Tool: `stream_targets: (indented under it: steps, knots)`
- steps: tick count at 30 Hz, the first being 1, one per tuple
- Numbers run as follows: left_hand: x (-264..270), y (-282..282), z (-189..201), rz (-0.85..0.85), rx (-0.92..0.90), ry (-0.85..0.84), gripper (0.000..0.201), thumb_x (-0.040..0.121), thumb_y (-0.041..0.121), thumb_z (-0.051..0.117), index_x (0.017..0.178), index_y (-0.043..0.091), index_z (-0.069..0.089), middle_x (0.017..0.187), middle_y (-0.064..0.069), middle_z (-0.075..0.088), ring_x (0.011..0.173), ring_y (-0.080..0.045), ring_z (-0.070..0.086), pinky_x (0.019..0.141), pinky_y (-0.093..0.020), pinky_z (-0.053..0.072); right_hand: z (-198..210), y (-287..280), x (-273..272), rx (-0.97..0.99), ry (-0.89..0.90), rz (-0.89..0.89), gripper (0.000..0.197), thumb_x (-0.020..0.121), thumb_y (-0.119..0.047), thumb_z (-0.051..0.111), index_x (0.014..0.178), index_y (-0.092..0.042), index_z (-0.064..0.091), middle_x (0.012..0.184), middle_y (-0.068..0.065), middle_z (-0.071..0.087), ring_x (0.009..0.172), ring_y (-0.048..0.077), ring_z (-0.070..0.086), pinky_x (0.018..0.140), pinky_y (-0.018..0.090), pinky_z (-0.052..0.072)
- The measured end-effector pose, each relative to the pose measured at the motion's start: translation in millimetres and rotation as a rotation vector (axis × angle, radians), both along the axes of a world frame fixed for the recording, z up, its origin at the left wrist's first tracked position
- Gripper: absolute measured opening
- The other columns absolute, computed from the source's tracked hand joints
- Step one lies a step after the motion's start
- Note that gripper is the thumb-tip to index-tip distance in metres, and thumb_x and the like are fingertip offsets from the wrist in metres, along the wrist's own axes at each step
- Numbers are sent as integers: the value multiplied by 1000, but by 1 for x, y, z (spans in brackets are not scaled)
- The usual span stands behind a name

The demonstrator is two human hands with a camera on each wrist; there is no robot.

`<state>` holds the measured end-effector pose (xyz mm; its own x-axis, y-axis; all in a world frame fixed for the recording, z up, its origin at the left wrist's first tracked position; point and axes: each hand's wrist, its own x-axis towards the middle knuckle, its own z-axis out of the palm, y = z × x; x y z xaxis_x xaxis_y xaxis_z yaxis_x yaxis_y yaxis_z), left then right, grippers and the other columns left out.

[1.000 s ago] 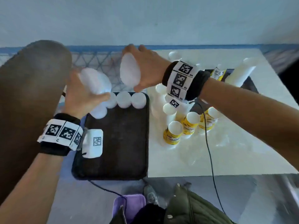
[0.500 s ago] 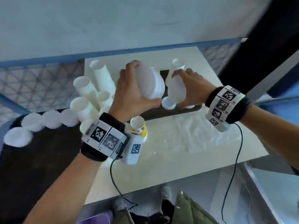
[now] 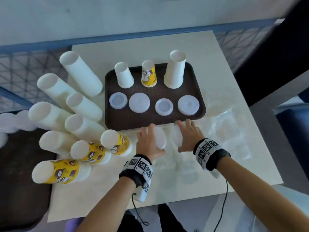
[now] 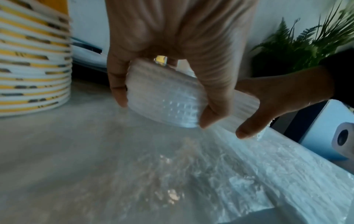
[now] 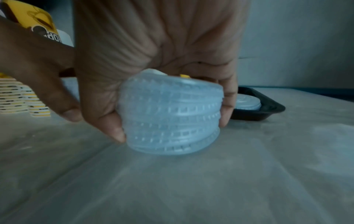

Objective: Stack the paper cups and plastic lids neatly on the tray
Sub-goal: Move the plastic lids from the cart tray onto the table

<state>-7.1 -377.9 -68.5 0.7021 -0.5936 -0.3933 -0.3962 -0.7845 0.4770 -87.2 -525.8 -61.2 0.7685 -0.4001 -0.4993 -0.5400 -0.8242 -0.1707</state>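
Left hand (image 3: 149,142) grips lid stack (image 3: 159,137); right hand (image 3: 189,134) grips second lid stack (image 3: 176,137). Tray (image 3: 115,121) lies at 12 o'clock, just beyond fingertips; both hands equally near.

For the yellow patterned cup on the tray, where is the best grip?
Judging from its pose, grip the yellow patterned cup around its side wall, coming from above. It stands upside down with the narrow base up, and white cups stand close on either side.

My head view is bright and fisheye-bent at its edges; both wrist views look dimmer, bluish and motion-blurred.
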Motion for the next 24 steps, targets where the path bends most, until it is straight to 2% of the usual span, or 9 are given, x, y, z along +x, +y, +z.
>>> stream_targets:
  steps: [7, 15, 21, 24]
  knots:
    - [0, -20, -21, 31, 67, -12, 96, 57, 28, 82, 134, 22, 24, 131, -9, 27, 120, -30, 31, 87, -45, 48, -19, -4, 5, -52, 32, 11, 95, 58, -35, 80, 135, -22, 25, 124, 12, 33, 109, 32, 41, 89, 40, 43]
    - [-2, -19, -28, -21, 205, -95, 101, 60, 39, 81, 138, 23, 18, 136, -12, 29, 123, -31, 32, 90, -45, 44, -23, -3, 4, -69, 36, 3, 99, 58, -43, 80, 136, -21, 23, 125, 13, 35, 111, 32, 42, 92, 42, 41]
    - [-5, -14, -19, -17, 163, -131, 118, 56, 51, 80, 144, 25, 6, 147, -12, 19, 133, -31, 24, 101, -47, 37, -12, -1, -5, -81, 57, -22, 114, 57, -59, 75, 144, -26, 9, 135, 13, 29, 119, 32, 37, 101, 45, 34]
    - [-7, -7, 4, -56, 80, -170, 112, 62, 53, 75, 146, 21, 9, 149, -14, 18, 137, -31, 20, 107, -46, 32, 13, -4, -12, -81, -5, -91, 116, 56, -63, 74, 145, -27, 9, 137, 14, 29, 122, 33, 37, 101, 46, 35]
